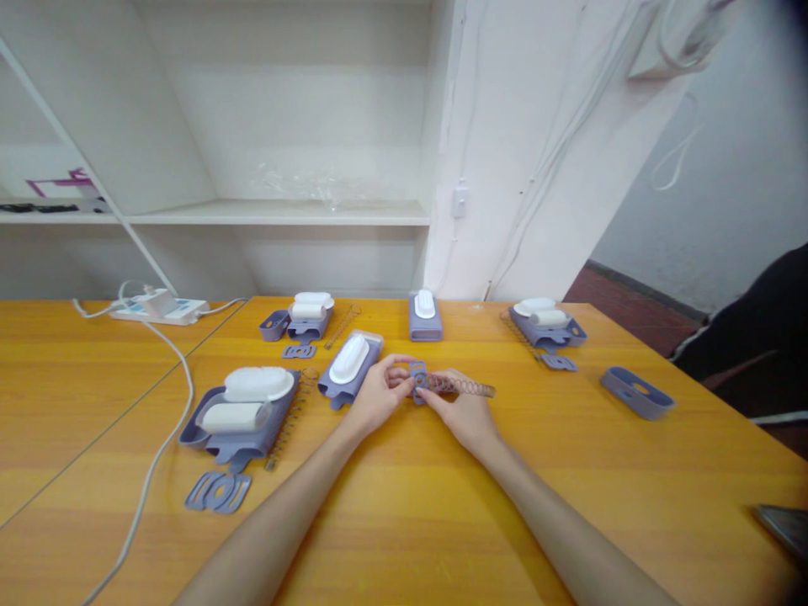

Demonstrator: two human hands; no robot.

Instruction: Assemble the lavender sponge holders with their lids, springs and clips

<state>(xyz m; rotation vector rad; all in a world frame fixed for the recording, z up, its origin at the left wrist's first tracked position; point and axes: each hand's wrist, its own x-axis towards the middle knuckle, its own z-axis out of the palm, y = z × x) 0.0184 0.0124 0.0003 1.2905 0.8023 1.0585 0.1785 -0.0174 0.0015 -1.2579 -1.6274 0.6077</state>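
One slotted plate (418, 376) with one coil spring (467, 387) is pinched by the left hand (380, 394) and right hand (465, 417), in front of the rear case (426, 333), which has three more cases (371, 358) and two springs (291, 421) to its left, and one case (539, 335), one spring (521, 338) and one oval shell (635, 404) right.

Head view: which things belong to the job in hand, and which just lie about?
Belong to it:
small purple plate, in the left hand
spring, at the right hand
purple case by the left hand, likely
loose springs and loose plates, likely, as they match

Apparently just lying about:
power strip
white cable
clear plastic on the shelf
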